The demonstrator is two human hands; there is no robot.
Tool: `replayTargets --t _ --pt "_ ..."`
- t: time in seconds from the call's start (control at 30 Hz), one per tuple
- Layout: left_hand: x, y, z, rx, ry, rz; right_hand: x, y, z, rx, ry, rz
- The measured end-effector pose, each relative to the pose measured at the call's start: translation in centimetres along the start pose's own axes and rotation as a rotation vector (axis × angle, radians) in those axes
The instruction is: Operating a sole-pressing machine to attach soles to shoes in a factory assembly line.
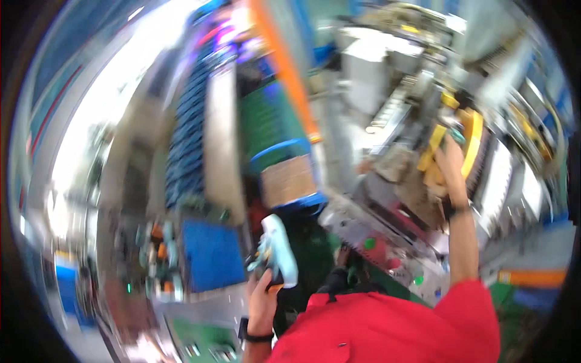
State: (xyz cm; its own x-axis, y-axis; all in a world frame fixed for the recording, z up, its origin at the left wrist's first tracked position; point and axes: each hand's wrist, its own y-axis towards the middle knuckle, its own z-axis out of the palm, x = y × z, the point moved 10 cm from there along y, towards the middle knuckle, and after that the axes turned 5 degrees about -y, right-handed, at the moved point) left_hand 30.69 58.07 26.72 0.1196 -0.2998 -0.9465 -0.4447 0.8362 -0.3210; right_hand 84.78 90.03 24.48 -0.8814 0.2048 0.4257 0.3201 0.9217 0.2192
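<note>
My left hand [261,305], with a black band at the wrist, is closed around a pale blue plastic part [280,251] with dark and orange pieces on it. It holds this part up in front of the dark gap between the bench and the machine. My right arm stretches forward into the machine [393,166]. There my right hand [449,158] is between two yellow machine pieces [473,136], close to a small teal-green thing [458,137]. Motion blur smears its fingers, so whether they grip the teal thing cannot be seen.
A sloped panel with green and red buttons [393,262] fronts the machine. On the left are a blue mat [212,254], several pale blue and orange parts [160,257] and a dark ribbed conveyor [189,133]. A blue bin [321,198] holds brown cardboard; an orange post [281,60] rises behind.
</note>
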Motion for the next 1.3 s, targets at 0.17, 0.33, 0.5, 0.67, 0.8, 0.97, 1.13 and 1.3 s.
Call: replayTargets --t 0.17,0.33,0.5,0.67,0.8,0.97,1.13,1.3 --pt "6.6 -3.8 -1.5 -0.098 -0.354 -0.169 17.1 -22.1 4.2 0.095 0.357 -0.589" --pt "13.3 -8.2 -6.1 -0.3 -0.643 -0.4 14.4 -28.2 18.4 0.361 0.146 -0.698" --pt "20.1 -12.4 -15.0 -0.591 -0.847 -0.416 14.3 -28.1 19.0 0.197 0.054 -0.791" --pt "27.6 -14.6 -28.3 -0.929 -0.921 -0.299 28.0 -23.9 14.2 0.083 0.325 -0.924" --pt "31.5 -15.1 -39.9 -1.168 -0.959 -0.216 53.1 -28.0 2.3 0.145 0.628 -1.218" --pt "36.0 -16.0 -54.6 -1.384 -0.956 -0.156 80.5 -47.6 -10.4 0.097 0.579 -1.741" --pt "39.0 -16.6 -69.4 -1.506 -0.893 -0.051 97.2 -68.5 -14.2 0.109 0.533 -2.144" --pt "42.1 -18.4 -84.6 -1.667 -0.564 -0.2 107.2 -83.9 -9.8 0.083 0.384 -2.34"
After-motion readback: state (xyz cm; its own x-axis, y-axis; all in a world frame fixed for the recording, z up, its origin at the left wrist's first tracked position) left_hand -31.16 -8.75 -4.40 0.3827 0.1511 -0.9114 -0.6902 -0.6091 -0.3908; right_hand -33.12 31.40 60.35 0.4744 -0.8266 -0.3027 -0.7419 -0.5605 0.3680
